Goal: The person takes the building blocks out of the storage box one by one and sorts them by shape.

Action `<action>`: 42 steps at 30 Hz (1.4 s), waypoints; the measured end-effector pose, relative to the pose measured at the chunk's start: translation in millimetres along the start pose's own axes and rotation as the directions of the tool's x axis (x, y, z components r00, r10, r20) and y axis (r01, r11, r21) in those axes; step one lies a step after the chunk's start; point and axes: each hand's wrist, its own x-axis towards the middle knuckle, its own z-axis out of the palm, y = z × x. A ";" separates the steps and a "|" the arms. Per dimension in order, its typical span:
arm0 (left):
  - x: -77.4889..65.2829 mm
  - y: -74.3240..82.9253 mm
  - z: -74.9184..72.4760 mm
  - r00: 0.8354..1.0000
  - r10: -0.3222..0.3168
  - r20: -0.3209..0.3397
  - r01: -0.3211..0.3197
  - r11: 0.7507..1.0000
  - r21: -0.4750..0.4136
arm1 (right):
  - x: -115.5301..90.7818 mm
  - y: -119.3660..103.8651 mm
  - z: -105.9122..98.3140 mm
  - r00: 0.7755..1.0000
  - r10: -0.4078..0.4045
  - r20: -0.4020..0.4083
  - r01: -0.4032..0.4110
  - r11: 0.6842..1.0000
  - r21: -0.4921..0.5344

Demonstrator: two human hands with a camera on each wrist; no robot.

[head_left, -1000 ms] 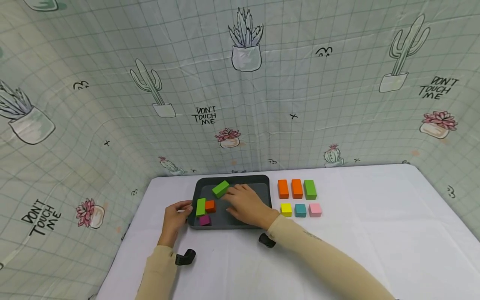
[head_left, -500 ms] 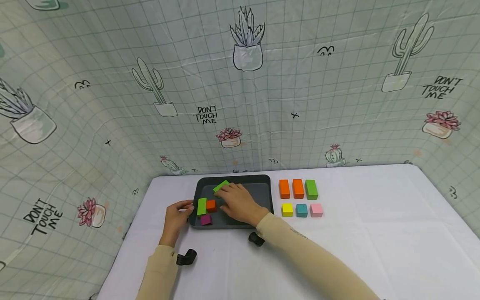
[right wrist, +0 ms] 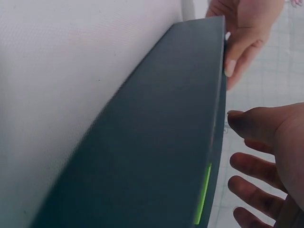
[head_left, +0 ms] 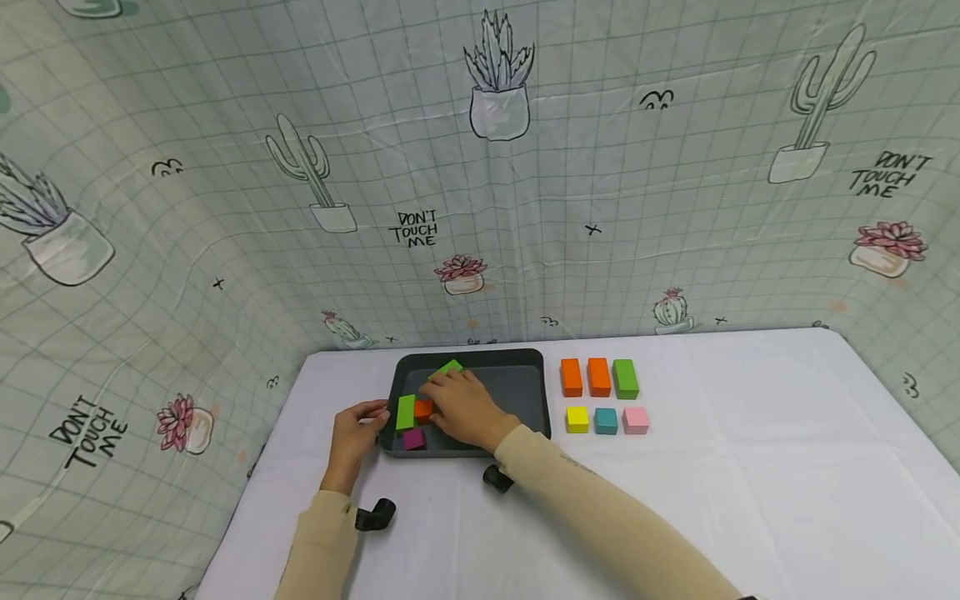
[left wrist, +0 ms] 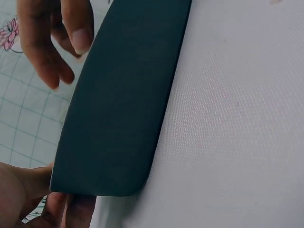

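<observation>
My left hand [head_left: 356, 437] grips the left wall of a dark grey baking tray [head_left: 517, 450], thumb and fingers at the rim; the left wrist view shows this hand [left wrist: 23, 197] at the tray's corner. My right hand [head_left: 468, 408] hovers over the tray with fingers spread and bent. Nothing is visible between those fingers [right wrist: 254, 166] in the right wrist view. Close to its fingertips lie an orange block [head_left: 423, 411] and a tilted green block [head_left: 447, 367], each partly hidden. At the tray's left end are another green block [head_left: 406, 412] and a purple block [head_left: 414, 439].
Right of the tray, two orange blocks [head_left: 572, 377] [head_left: 599, 377] and a green block [head_left: 626, 379] form a row. Before them stand yellow [head_left: 577, 420], teal [head_left: 606, 422] and pink [head_left: 636, 421] cubes. A patterned cloth [head_left: 585, 267] hangs behind the white table [head_left: 750, 467].
My right hand has moved left over the tray, from the tilted green block toward the orange one, which it now partly covers. My left hand stays at the tray's left edge.
</observation>
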 end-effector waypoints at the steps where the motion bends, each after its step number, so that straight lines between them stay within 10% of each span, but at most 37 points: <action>1: 0.3 -0.3 0.2 1.000 -0.001 0.001 0.001 1.000 -0.004 | 0.5 -0.8 0.9 1.000 -0.007 0.000 0.007 1.000 -0.005; 27: 1.5 -3.2 0.2 1.000 0.006 0.005 -0.006 1.000 0.005 | 12.0 -11.2 18.8 1.000 0.015 0.006 -0.014 0.996 -0.085; 42: -1.8 -1.6 -0.8 1.000 0.031 0.005 -0.031 0.999 0.023 | -16.4 0.3 7.6 1.000 0.029 -0.012 -0.030 0.999 -0.038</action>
